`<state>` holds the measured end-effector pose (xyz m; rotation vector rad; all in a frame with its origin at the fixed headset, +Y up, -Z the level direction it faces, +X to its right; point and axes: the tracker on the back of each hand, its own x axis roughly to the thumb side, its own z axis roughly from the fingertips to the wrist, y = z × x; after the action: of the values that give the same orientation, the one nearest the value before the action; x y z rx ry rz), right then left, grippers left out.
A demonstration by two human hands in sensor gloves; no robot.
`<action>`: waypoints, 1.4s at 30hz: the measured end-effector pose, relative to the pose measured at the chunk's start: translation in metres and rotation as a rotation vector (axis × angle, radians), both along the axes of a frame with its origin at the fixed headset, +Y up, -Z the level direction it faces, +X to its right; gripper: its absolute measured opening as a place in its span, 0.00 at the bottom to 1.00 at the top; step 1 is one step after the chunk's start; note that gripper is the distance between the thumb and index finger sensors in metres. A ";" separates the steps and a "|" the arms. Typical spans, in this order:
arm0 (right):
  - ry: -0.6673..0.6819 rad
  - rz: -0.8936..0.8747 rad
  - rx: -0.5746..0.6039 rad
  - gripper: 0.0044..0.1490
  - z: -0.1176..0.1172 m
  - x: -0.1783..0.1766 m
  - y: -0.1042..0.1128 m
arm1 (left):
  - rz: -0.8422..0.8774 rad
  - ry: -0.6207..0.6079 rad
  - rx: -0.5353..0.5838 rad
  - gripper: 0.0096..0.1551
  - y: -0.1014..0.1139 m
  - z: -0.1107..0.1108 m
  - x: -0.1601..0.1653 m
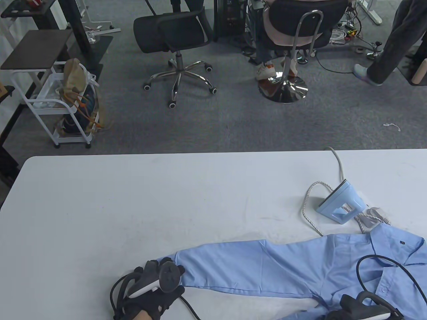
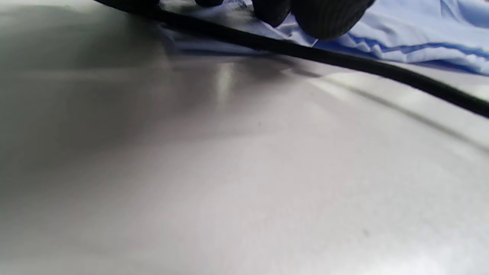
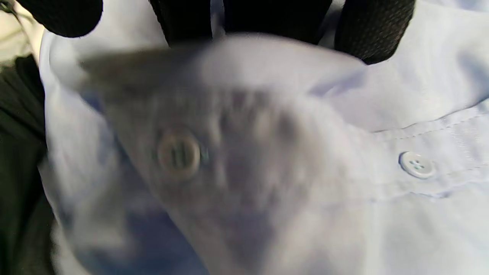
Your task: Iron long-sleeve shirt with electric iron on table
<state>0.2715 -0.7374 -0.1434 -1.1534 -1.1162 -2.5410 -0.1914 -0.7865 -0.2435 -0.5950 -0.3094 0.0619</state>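
Blue shirt (image 3: pixel 401 95) fabric fills the right wrist view, a buttoned fold bunched under the right hand (image 1: pixel 362 308), whose grip holds that cloth at the worktop's (image 1: pixel 133 206) near edge. Its long sleeve (image 1: pixel 240 266) stretches leftward to the left hand (image 1: pixel 155 286), fingertips (image 2: pixel 324 19) touching the cuff; whether that grip pinches it I cannot tell. Beyond the collar, the pale blue iron (image 1: pixel 342 205) stands on the worktop, apart from both hands.
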 end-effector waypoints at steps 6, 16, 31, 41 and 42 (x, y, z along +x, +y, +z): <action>-0.268 -0.467 0.542 0.48 -0.031 0.025 0.074 | -0.005 -0.012 -0.071 0.40 0.013 0.004 -0.009; -0.374 0.113 0.333 0.45 -0.101 0.008 -0.038 | -0.028 0.045 0.115 0.41 0.016 0.014 0.000; -0.549 0.172 0.350 0.59 -0.126 0.045 -0.053 | -0.041 0.090 0.060 0.44 -0.013 0.003 0.011; -0.599 -0.303 0.759 0.56 -0.108 0.060 0.013 | 0.059 0.059 0.124 0.45 -0.002 0.005 -0.003; -0.665 -0.437 0.839 0.55 -0.105 0.066 0.030 | 0.058 0.055 0.128 0.45 -0.001 0.005 -0.003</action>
<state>0.3372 -0.7077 -0.2485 -0.3484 0.2712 -3.2760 -0.1944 -0.7870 -0.2383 -0.4566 -0.2753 0.1130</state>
